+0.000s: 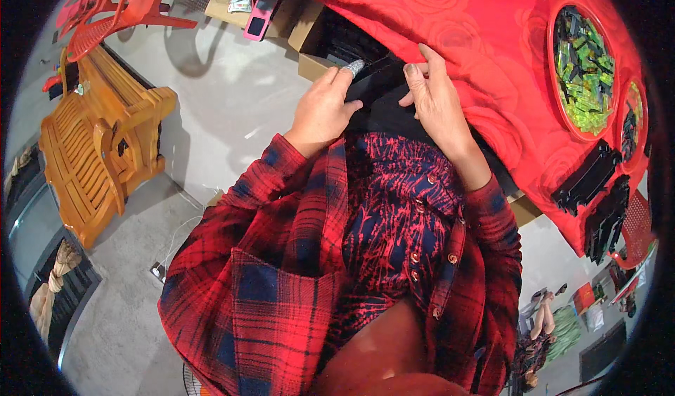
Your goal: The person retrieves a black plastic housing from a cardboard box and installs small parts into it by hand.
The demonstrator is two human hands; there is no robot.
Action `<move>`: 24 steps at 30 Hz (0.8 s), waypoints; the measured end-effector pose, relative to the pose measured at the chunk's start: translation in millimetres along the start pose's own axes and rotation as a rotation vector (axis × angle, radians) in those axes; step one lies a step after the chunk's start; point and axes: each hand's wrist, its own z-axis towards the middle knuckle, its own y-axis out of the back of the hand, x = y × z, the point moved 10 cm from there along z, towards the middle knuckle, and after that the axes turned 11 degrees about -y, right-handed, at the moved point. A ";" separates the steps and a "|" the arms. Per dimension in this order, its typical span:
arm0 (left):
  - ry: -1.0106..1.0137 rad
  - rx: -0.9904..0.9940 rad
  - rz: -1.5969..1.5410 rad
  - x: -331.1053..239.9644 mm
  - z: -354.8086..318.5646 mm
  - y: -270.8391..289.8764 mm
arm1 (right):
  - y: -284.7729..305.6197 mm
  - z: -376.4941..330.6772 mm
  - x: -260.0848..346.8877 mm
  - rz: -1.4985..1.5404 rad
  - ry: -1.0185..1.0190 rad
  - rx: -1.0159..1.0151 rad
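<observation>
At table edge w/ red cloth (pixel 492 37), left hand (pixel 323 111) & right hand (pixel 434 101) both pinch a black strip (pixel 376 76); wooden bench (pixel 91 150) well apart.

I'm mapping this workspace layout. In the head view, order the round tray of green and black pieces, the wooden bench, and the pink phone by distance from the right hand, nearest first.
From the right hand:
1. Round tray of green and black pieces, on the red tablecloth to the hand's right.
2. Pink phone, on a cardboard box, up and to the left.
3. Wooden bench, on the floor at far left.
</observation>
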 end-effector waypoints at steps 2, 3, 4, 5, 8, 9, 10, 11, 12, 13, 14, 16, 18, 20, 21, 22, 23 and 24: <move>-0.014 0.002 0.032 -2.8 -2.2 0.5 | -5.6 2.5 -1.2 -0.008 -0.055 0.014; -0.017 0.015 0.084 -4.5 -4.7 0.3 | -8.5 5.2 -5.6 -0.018 -0.109 0.027; -0.020 0.031 0.138 -6.5 -6.0 0.2 | -10.6 10.3 -12.6 -0.017 -0.109 0.027; -0.019 0.031 0.138 -5.4 -7.6 -0.7 | -11.9 17.7 -19.5 -0.103 -0.035 -0.019; 0.016 0.051 0.220 10.3 -18.8 -5.9 | -21.8 24.5 -29.7 -0.278 0.060 -0.023; 0.152 0.099 0.206 29.7 -24.9 -9.8 | -28.0 25.3 -32.1 -0.366 0.079 0.010; 0.289 0.146 0.191 48.3 -33.2 -13.1 | -29.4 25.9 -35.7 -0.368 0.081 0.013; 0.289 0.166 0.170 53.9 -36.1 -14.7 | -29.2 25.1 -33.9 -0.404 0.132 -0.018; 0.294 0.165 0.169 54.0 -37.8 -14.7 | -30.6 22.4 -26.3 -0.439 0.184 -0.047; 0.270 0.124 0.143 49.5 -37.0 -11.9 | -32.4 21.2 -21.0 -0.441 0.184 -0.043; 0.244 0.084 0.116 44.2 -35.8 -9.2 | -31.6 23.3 -25.5 -0.251 0.039 0.010; 0.175 0.024 0.127 22.4 -31.6 -2.0 | -35.0 24.7 -30.3 -0.058 -0.102 0.065; 0.102 -0.033 0.132 4.5 -27.5 1.7 | -44.7 27.1 -38.9 0.236 -0.195 0.171; 0.084 -0.076 0.130 -2.9 -25.6 4.3 | -41.2 28.2 -34.7 0.304 -0.172 0.138; 0.085 -0.076 0.129 -3.7 -24.3 5.9 | -37.7 29.5 -32.3 0.374 -0.147 0.110; 0.082 -0.071 0.065 -4.3 -22.2 6.3 | -36.0 31.1 -33.9 0.374 -0.147 0.110; 0.080 -0.066 0.002 -4.3 -20.5 5.9 | -29.3 33.2 -36.0 0.362 -0.135 0.078; 0.079 -0.065 0.000 -2.6 -19.6 5.5 | -23.4 34.1 -38.2 0.350 -0.125 0.043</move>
